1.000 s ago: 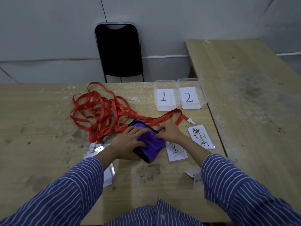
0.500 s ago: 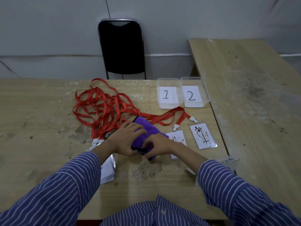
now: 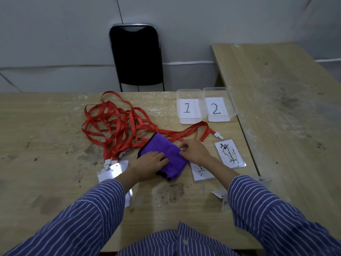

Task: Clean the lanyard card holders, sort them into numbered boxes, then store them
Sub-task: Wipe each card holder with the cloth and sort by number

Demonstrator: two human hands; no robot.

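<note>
Lanyards crowd left — boxes reachable.

My sleeves are blue with thin white stripes. The cloth at mid-frame is purple, edged in black. The lanyards left of centre are red with white clips. The card holder at right is white, spattered with black ink. The boxes are clear, their white labels numbered in black. The table is pale, stained wood; the chair at top is black.

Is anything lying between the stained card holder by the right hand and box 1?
Yes. A red lanyard strap with its white clip crosses the table between the stained card holder and box 1.
</note>
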